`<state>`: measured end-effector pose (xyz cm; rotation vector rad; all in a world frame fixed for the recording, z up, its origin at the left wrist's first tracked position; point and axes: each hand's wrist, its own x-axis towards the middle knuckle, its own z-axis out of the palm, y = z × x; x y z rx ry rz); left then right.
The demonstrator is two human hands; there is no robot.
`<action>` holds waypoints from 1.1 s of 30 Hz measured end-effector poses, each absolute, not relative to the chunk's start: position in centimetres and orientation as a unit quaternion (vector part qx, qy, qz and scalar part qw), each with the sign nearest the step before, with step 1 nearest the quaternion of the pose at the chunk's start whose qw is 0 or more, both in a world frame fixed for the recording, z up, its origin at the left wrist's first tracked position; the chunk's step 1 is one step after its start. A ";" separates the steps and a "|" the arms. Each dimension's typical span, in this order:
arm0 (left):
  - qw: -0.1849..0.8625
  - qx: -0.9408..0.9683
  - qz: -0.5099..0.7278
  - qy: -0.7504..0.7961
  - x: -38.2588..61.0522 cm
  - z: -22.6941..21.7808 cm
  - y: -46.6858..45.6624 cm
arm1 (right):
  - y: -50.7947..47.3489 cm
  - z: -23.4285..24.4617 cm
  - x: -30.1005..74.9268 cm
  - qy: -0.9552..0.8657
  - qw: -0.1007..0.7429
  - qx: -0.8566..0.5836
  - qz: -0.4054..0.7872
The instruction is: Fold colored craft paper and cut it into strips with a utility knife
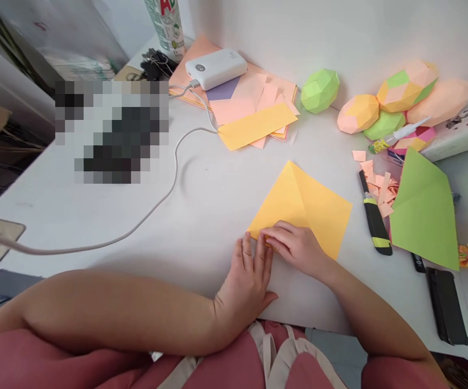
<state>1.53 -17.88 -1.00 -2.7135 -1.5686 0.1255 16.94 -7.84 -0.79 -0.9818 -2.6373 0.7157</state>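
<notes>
Paper folding on a white table (136, 197), seen from above. The orange sheet (309, 202) lies right of the frame's centre, one corner pointing up. The left hand (251, 275) is laid palm down with fingers extended and slightly spread, the tips at the sheet's left corner. The right hand (296, 246) has thumb and forefinger drawn together at the same corner, apparently pinching the lower-left edge.

Progress: the sheet appears to be at an early stage. One crease runs down from its top corner and disappears beneath the right hand; the right-hand portion lies flat, with no other crease visible. The edge under the fingers is being worked, and how far it is turned over cannot be told. Faceted paper forms (407, 89), upper right, and a green form (320, 91) to their left look complete. A green sheet (426, 210) at right shows no folding; paper scraps (382, 189) and a cutter (376, 224) lie beside it.

Lettering: the can (168, 27) at the top edge bears a large red "A"; the following character is cut off by the frame. Small marks on the power bank (216, 68) and on the yellow label of the tube (398, 135) are illegible. The upper-left patch is pixelated.
</notes>
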 end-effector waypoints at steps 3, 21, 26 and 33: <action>0.027 -0.865 0.022 -0.501 1.6 -1.1 -18.0 | -7.8 -0.7 16.9 -0.900 0.121 -0.336 0.252; 0.098 -0.853 0.047 -0.510 1.6 -0.3 -17.9 | -8.3 0.3 16.0 -0.802 0.044 -0.461 0.377; 0.099 -0.840 0.081 -0.527 1.6 -0.2 -17.8 | -8.4 0.5 15.9 -0.757 0.032 -0.497 0.423; 0.103 -0.845 0.130 -0.509 1.4 0.7 -17.0 | -8.4 0.5 15.9 -0.779 0.016 -0.481 0.403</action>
